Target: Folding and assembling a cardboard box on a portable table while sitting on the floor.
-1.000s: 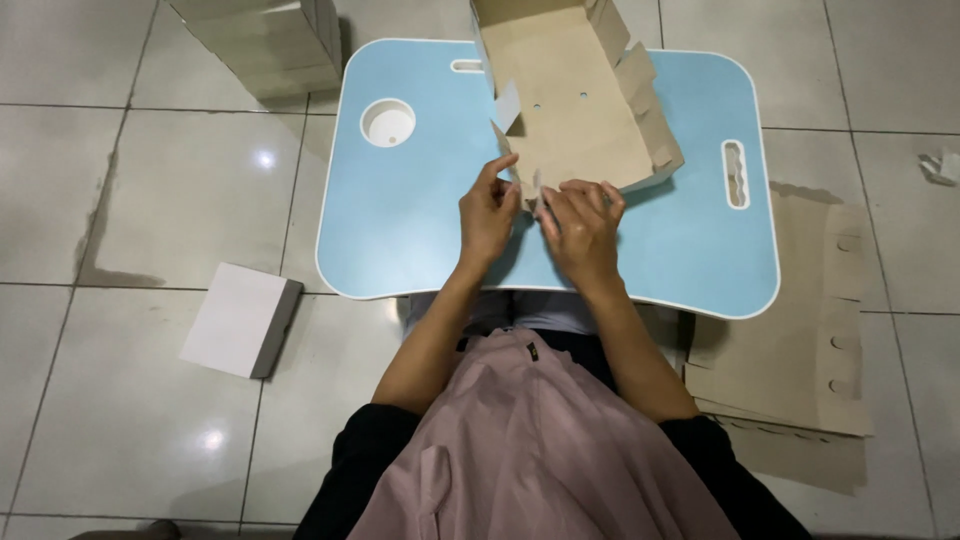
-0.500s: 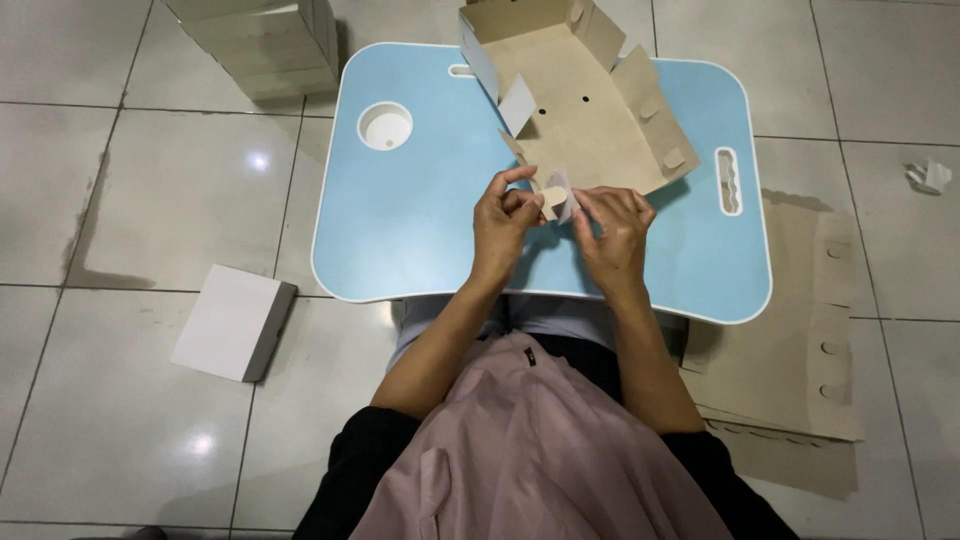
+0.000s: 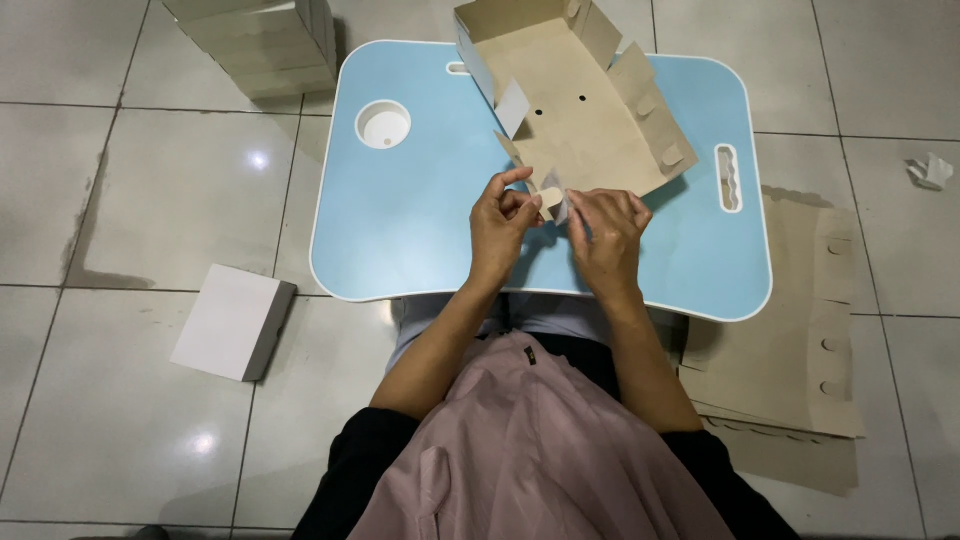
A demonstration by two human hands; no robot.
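Left hand (image 3: 500,225) and right hand (image 3: 605,232) meet at the near edge of a partly folded brown cardboard box (image 3: 585,110), over the light blue worktop (image 3: 420,220). Both hands are closed in a pinch: the left thumb and fingers grip a small rounded cardboard tab (image 3: 549,196) at the box's near corner, and the right fingers press the same tab from the other side. The box lies open side up on the far half of the worktop, its side walls raised and its flaps spread outward, with two small dark holes in its floor. A round white cup recess (image 3: 384,124) sits at the worktop's far left; a slotted white handle cut-out (image 3: 729,178) sits at its right edge. On the tiled floor, a stack of flat cardboard blanks (image 3: 800,330) lies to the right, a flat white box (image 3: 233,322) to the left, a pile of assembled boxes (image 3: 262,40) at the far left, and a crumpled scrap (image 3: 931,170) at the far right.
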